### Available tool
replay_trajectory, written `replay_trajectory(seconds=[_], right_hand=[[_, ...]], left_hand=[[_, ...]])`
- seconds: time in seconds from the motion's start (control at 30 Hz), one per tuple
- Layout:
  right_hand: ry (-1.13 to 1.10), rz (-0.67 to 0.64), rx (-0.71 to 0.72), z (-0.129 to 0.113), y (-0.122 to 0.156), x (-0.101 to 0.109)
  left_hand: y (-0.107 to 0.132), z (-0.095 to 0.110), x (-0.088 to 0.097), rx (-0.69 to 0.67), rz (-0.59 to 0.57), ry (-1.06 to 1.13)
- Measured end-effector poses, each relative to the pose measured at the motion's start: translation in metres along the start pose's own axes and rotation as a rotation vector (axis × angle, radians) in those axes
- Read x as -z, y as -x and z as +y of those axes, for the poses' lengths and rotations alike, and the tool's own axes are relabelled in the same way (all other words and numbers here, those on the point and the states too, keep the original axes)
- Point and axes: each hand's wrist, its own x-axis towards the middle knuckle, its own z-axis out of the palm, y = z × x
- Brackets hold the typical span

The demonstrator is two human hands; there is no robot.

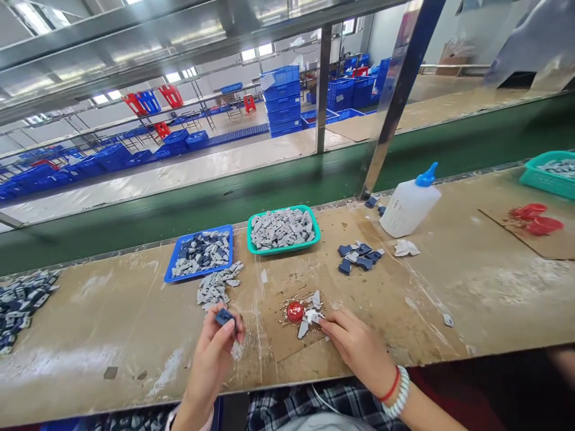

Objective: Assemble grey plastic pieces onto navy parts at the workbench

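My left hand (218, 335) grips a dark blue plastic piece (224, 317) between thumb and fingers, held above the table's front part. My right hand (354, 341) pinches a small grey piece (317, 318) over a cardboard sheet (281, 344). Beside those fingertips lie more grey pieces (303, 328) in a smear of white paste, close to a round red lid (295, 311) with white residue. A loose heap of grey pieces (215, 288) lies just beyond my left hand.
Behind stand a blue tray (169, 276) of mixed pieces and a green basket (284, 252) of grey pieces. Dark blue pieces (345, 266), a crumpled tissue (405, 248) and a white bottle (406, 209) are on the right. A metal post (386, 120) rises behind the bottle.
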Motion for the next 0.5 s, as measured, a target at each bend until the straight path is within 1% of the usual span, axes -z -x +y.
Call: replay_trajectory(seconds=[0.07, 0.13, 0.23, 0.3, 0.33, 0.4, 0.43, 0.5], right_hand=[[-0.154, 0.011, -0.097, -0.001, -0.002, 0.003], [-0.380, 0.029, -0.264, -0.002, -0.006, 0.008], [-0.702, 0.024, -0.527, -0.010, -0.014, 0.017], [-0.841, 0.031, -0.617, -0.021, -0.020, 0.023], [-0.877, 0.042, -0.624, -0.028, -0.023, 0.025], [-0.871, 0.085, -0.550, -0.043, -0.029, 0.029], [-0.827, 0.113, -0.480, -0.051, -0.031, 0.031], [-0.696, 0.171, -0.309, -0.066, -0.035, 0.034]], left_hand=[[0.011, -0.012, 0.006, 0.041, 0.067, 0.047], [0.017, -0.021, 0.006, 0.063, 0.101, 0.046], [0.018, -0.030, -0.004, 0.040, 0.066, -0.063], [0.017, -0.032, -0.016, 0.006, 0.002, -0.160], [0.017, -0.032, -0.023, -0.007, -0.046, -0.208], [0.016, -0.030, -0.036, -0.044, -0.156, -0.303], [0.016, -0.029, -0.042, -0.065, -0.204, -0.348], [0.017, -0.026, -0.051, -0.119, -0.258, -0.409]])
